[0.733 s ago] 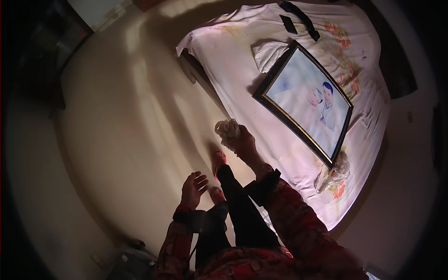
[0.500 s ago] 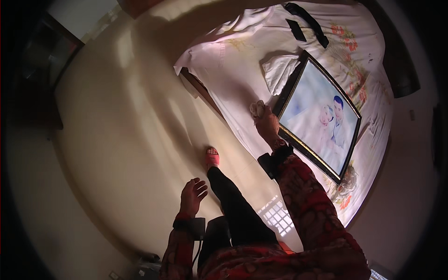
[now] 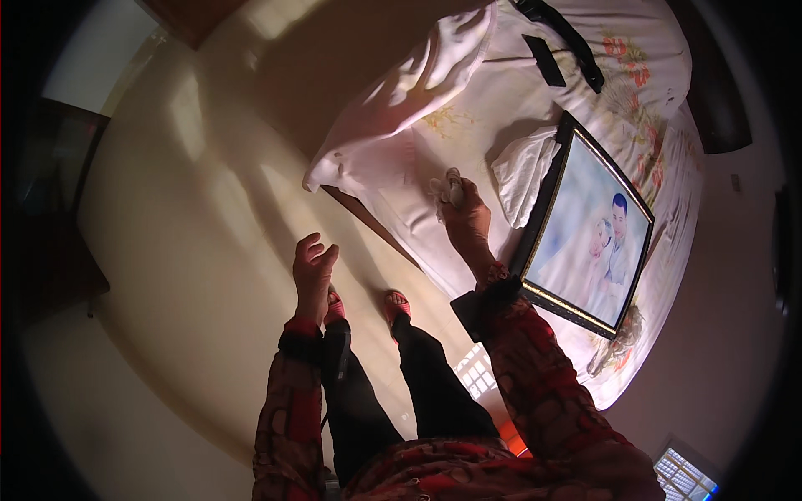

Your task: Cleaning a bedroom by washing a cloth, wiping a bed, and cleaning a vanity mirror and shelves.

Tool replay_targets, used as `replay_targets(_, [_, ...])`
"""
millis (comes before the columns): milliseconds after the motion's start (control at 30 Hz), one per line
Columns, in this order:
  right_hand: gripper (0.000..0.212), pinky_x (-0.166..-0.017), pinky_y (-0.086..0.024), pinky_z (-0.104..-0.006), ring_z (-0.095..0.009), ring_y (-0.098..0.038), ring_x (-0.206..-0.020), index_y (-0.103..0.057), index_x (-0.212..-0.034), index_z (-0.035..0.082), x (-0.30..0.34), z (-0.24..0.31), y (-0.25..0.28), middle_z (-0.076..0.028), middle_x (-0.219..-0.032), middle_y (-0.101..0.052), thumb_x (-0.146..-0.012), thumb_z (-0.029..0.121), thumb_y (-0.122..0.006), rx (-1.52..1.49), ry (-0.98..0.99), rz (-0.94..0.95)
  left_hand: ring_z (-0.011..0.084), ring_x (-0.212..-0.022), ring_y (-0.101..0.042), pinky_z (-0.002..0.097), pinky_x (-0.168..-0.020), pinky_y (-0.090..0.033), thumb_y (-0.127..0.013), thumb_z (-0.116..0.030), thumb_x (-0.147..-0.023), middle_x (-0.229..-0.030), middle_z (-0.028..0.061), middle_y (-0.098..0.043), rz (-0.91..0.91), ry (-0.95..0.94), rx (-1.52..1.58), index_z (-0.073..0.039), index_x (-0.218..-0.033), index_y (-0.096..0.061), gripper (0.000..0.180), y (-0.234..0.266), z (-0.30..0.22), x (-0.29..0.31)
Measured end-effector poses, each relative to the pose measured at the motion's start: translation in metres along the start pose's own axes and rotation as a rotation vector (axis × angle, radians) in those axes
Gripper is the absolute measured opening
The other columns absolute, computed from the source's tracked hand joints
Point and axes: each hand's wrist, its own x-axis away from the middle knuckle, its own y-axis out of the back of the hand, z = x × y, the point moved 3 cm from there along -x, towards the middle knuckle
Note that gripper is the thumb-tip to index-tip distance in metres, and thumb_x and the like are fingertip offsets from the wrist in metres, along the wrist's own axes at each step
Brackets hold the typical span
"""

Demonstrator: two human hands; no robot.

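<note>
My right hand [image 3: 468, 221] is closed around a small crumpled whitish cloth [image 3: 451, 190], held over the near left part of the bed. To its right, a large framed portrait of two people [image 3: 585, 250] lies on the bed, with a black and gold frame. Against the frame's left side rests a bunched white fabric piece [image 3: 525, 179]. My left hand [image 3: 312, 271] hangs over the floor with nothing in it, its fingers loosely bent and the thumb apart.
The bed [image 3: 376, 167] has a pale floral sheet. On its far part lie a flat black rectangle [image 3: 545, 60] and a long curved black thing [image 3: 572, 42]. Crumpled clear plastic [image 3: 620, 338] lies by the frame's near corner. Dark furniture [image 3: 54, 192] stands left; something orange-red [image 3: 512, 430] is near my legs.
My right hand with the cloth has moved left, away from the frame. My left hand has come up and forward, its fingers more bent. Both my feet now show, and the view has shifted.
</note>
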Motion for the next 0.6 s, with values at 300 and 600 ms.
replay_targets(300, [0.059, -0.076, -0.046, -0.0452, -0.039, -0.056, -0.090, -0.044, -0.122, 0.013, 0.022, 0.017, -0.035, -0.021, -0.098, -0.056, -0.067, 0.017, -0.065, 0.459, -0.209, 0.023, 0.0242, -0.095, -0.047, 0.0372, -0.083, -0.040, -0.063, -0.017, -0.076, -0.098, 0.0092, -0.049, 0.211, -0.416, -0.344, -0.005, -0.095, -0.054, 0.025, -0.042, -0.061, -0.156])
replay_targets(600, [0.049, -0.075, -0.046, -0.0439, -0.037, -0.058, -0.082, -0.050, -0.114, 0.007, 0.018, 0.018, -0.045, -0.019, -0.090, -0.060, -0.068, 0.017, -0.060, 0.179, -0.475, -0.189, 0.0172, -0.067, -0.052, 0.0340, -0.067, -0.048, -0.063, -0.026, -0.080, -0.076, 0.0048, -0.050, 0.416, -0.048, -0.013, -0.006, -0.097, -0.046, 0.031, 0.025, -0.080, -0.192])
